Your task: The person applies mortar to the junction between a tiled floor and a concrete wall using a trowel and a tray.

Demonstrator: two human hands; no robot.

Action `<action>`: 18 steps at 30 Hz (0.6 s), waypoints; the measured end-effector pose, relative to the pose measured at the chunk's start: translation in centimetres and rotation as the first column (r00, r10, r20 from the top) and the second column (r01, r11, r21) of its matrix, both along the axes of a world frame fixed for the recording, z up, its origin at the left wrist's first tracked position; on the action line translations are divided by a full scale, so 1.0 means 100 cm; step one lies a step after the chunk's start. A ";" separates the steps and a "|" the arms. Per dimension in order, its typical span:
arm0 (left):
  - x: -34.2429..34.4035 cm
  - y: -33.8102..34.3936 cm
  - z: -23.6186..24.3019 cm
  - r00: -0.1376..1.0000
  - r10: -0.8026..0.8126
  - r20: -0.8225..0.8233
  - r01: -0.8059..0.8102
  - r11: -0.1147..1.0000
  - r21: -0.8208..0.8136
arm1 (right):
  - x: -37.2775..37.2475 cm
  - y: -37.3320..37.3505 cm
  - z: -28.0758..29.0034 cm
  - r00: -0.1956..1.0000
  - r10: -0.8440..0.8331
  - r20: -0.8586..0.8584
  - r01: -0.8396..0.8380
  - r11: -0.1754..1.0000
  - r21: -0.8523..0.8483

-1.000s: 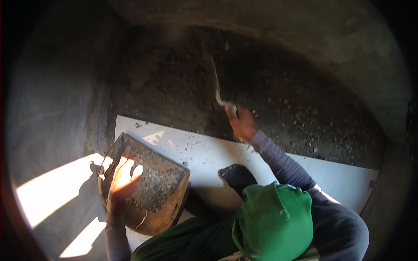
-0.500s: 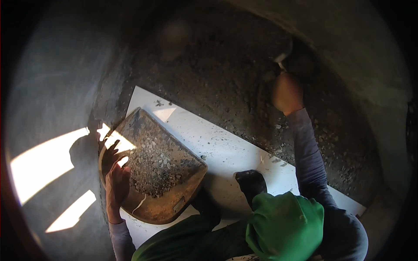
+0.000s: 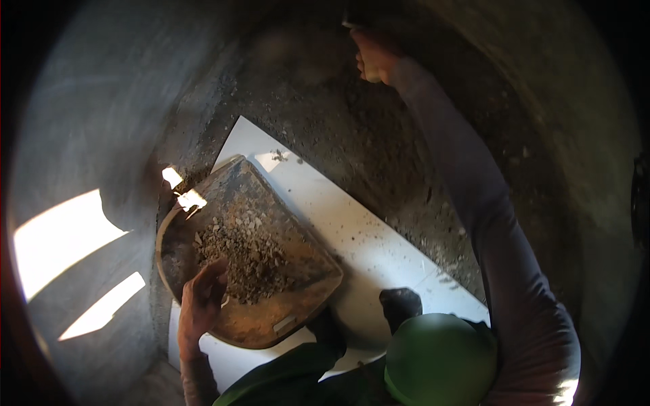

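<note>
My right hand [image 3: 378, 59] reaches far out over the dark, gritty floor. It is closed around the handle of a small trowel [image 3: 349, 26]; only a pale bit of the tool's metal shows, and its blade is lost in shadow. Near me on the left lies a rusty, scoop-shaped metal pan [image 3: 308, 284] holding a heap of gravel and rubble [image 3: 247, 257]. Above the pan's near left edge hovers my left hand [image 3: 203, 298], fingers loosely bent, with nothing visible in it.
A white board [image 3: 325, 196] lies under the pan, crumbs scattered on it. Loose debris [image 3: 440, 250] lines its far edge. Curved grey walls [image 3: 88, 149] enclose the space, with sunlit patches on the left. My green-clad knee [image 3: 440, 365] and dark shoe [image 3: 401, 304] are close by.
My right hand has swung away and to the left with the trowel, the arm now stretched out. My left hand has shifted slightly right and nearer, over the pan's edge. The view has shifted a little.
</note>
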State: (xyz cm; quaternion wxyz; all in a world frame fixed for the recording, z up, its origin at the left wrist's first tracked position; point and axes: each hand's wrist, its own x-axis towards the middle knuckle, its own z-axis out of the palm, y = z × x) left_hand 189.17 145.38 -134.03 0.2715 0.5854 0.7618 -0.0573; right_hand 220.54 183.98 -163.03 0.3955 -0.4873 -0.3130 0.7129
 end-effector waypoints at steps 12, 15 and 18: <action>-0.006 -0.031 0.009 0.976 0.220 0.004 -0.217 0.968 -0.128 | 0.043 0.013 -0.054 0.757 -0.457 0.468 -0.169 0.555 0.815; 0.001 -0.039 0.024 0.956 0.288 0.047 -0.283 0.954 -0.101 | 0.019 -0.035 -0.002 0.981 0.039 0.192 -0.062 0.992 0.113; 0.004 -0.036 0.019 0.995 0.099 -0.006 -0.099 0.992 -0.083 | 0.000 -0.080 0.036 0.978 -0.118 0.175 0.056 0.944 0.326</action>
